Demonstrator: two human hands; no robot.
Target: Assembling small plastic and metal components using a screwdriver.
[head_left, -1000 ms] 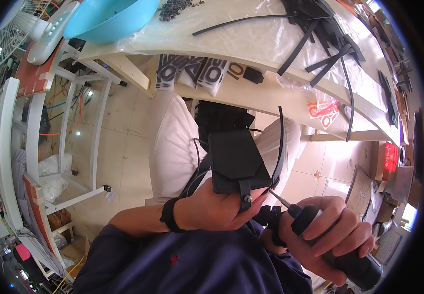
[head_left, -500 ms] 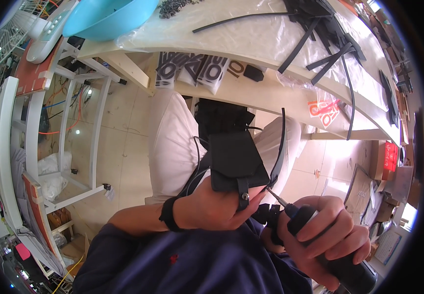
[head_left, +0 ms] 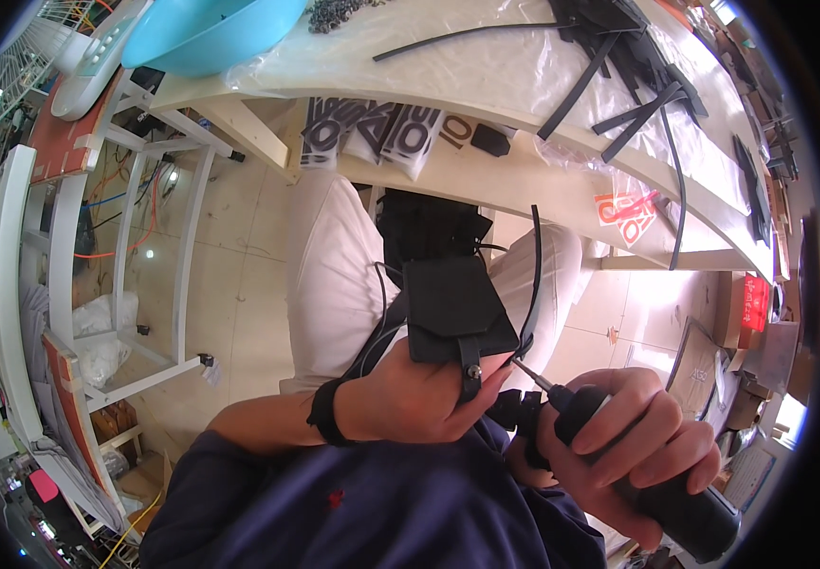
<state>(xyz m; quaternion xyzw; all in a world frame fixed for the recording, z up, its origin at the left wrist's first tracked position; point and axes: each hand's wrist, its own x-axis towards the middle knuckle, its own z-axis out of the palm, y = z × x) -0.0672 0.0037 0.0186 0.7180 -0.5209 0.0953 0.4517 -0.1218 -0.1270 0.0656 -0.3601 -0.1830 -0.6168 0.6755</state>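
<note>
- At lower right, our right hand is wrapped tight around a black electric screwdriver, its bit touching the tab.
- At centre, our left hand clamps a flat black panel by its lower tab.
- Across the top, a workbench carries black strips and a blue bowl.

Workbench, plastic-covered, curving across the top.
On it: blue bowl at left, pile of small dark screws, long black strips scattered toward the right.

Table edge just beyond hands.
</note>
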